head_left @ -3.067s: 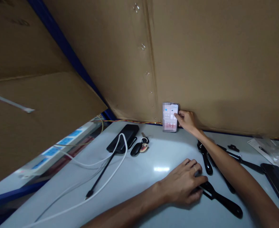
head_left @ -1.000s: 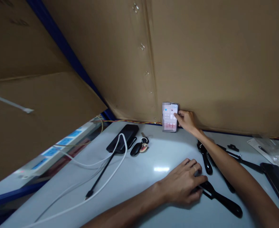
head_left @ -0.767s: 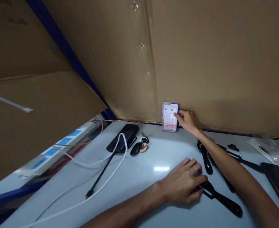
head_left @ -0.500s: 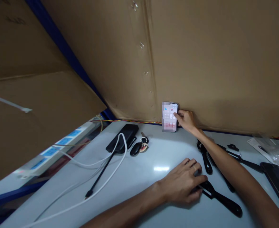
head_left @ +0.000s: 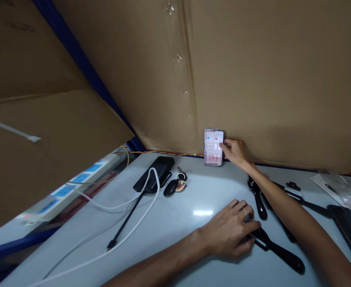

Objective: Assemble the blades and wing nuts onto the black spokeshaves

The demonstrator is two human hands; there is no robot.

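Left hand (head_left: 230, 233): palm down on the table (head_left: 190, 239), fingers bent over the near end of a black-handled tool (head_left: 279, 255). Thumb and fingertips touch it; can't tell if they actually clamp it. The handle sticks out to the right of the hand, flat on the table.

Right hand (head_left: 235, 152): up and slightly right of the left hand, at the cardboard wall (head_left: 267, 79). Index finger out with its tip on the phone (head_left: 214, 146), other fingers curled, nothing held. The phone stands upright with its screen lit, leaning against the wall just left of that hand.

Far left of both hands:
- power strip (head_left: 73, 187) at the table edge
- white cable (head_left: 147, 205) looping toward a black power bank (head_left: 155, 173)
- thin black cable (head_left: 124, 225) beside it
- key fob (head_left: 175, 185) touching the power bank's right side, between it and the phone

Under the right forearm: more black tools (head_left: 259, 201), near the left fingertips.

Far right: dark flat device (head_left: 348, 227) and a clear plastic bag (head_left: 345, 191), both well apart from the hands.
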